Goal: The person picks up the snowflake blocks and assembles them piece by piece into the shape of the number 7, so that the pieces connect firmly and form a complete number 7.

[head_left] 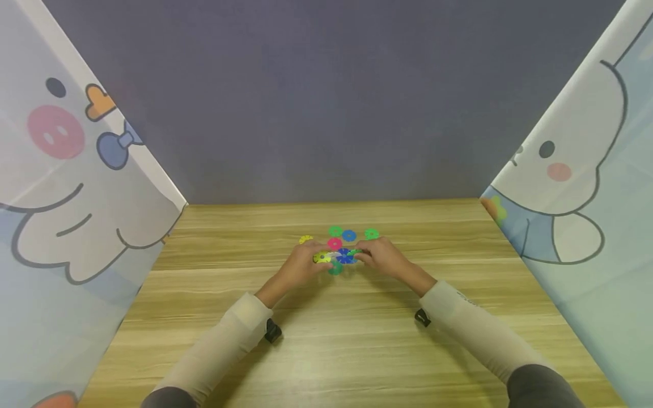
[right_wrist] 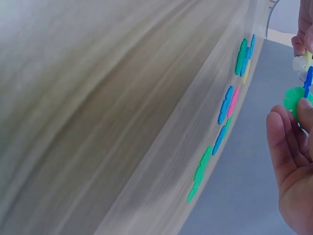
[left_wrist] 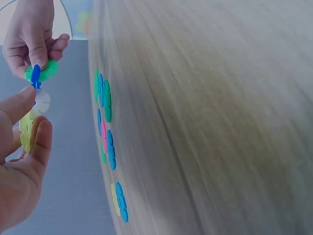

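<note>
Above the table, both hands hold a small chain of notched plastic snowflake discs. My left hand pinches a yellow disc between thumb and fingers. Beside it is a translucent white disc, and a blue disc stands edge-on to the wrist views. My right hand grips a green disc that meets the blue one. These discs seem slotted together, though fingers hide some of the joints.
Loose discs lie on the wooden table around the hands: pink, blue, yellow, dark green and light green among them. A grey panel stands behind, with cartoon-printed cloths at both sides.
</note>
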`<state>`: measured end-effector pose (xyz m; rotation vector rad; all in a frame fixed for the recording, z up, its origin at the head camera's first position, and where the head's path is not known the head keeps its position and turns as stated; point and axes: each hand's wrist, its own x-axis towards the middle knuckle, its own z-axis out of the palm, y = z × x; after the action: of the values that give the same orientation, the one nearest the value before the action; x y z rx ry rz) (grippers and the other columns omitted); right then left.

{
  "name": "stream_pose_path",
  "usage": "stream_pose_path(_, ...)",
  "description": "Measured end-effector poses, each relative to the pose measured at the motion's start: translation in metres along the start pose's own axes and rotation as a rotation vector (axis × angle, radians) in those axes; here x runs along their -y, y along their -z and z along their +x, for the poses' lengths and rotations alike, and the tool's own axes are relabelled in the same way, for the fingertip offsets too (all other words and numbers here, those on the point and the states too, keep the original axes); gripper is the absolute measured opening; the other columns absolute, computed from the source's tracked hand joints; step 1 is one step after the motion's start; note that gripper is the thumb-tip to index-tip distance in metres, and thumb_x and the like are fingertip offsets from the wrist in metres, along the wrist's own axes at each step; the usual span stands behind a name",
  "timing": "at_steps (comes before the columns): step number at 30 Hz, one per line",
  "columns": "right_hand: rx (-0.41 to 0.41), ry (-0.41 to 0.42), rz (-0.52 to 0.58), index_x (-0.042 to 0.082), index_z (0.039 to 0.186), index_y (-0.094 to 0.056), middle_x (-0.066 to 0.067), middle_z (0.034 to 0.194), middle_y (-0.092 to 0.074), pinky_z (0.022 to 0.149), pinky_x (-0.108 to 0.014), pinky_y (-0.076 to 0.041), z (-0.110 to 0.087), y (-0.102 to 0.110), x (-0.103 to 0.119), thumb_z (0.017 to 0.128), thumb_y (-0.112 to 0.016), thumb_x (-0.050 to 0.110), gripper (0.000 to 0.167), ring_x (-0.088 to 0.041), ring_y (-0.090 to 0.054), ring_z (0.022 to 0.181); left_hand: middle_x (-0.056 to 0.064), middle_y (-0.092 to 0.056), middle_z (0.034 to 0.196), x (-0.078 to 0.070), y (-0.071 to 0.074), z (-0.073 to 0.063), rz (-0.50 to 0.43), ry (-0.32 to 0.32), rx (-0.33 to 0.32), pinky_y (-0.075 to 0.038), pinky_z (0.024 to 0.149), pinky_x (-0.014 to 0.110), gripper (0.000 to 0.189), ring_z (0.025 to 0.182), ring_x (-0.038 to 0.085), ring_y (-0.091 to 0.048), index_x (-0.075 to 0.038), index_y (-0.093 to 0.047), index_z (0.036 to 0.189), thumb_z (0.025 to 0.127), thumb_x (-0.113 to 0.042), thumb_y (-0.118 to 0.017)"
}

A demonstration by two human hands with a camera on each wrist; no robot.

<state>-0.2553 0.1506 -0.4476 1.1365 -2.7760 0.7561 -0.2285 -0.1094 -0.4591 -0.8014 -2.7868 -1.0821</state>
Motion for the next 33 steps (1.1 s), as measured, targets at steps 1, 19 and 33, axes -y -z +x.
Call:
stream_pose_path(1,-0.002,0.000,0.001,0.006,0.104,-0.075,-0.006,0.075,-0.072,0.054,-0.014,-0.048,0.000,-0.001,0.000,0.097,-0.069,0.014,0.012,0.004,-0.050,0.056,0.013,-0.072,0.125,0.000,0.000,0.000,0.000,0.001,0.001,-0.059,0.096,0.042,0.048,0.115,0.030,-0.067,-0.003,-0.069,0.129,0.087,-0.021,-0.081)
stream_pose_path(19,-0.011,-0.018,-0.010,0.007,0.097,-0.075,0.006,0.064,-0.061,0.049,-0.014,-0.042,0.003,-0.008,0.004,0.096,-0.071,0.019,0.012,0.002,-0.045,0.053,0.012,-0.070,0.128,0.001,0.002,0.002,0.017,0.009,0.022,-0.053,0.106,0.048,0.042,0.123,0.032,-0.063,-0.004,-0.068,0.129,0.091,-0.017,-0.078)
stream_pose_path(33,-0.011,-0.021,0.024,0.007,0.101,-0.076,0.008,0.064,-0.056,0.048,-0.014,-0.036,0.005,-0.008,0.012,0.094,-0.073,0.014,0.010,0.001,-0.040,0.052,0.009,-0.070,0.124,-0.006,-0.005,0.005,0.093,-0.036,0.040,-0.060,0.095,0.037,0.054,0.112,0.024,-0.070,-0.007,-0.066,0.133,0.088,-0.032,-0.080)
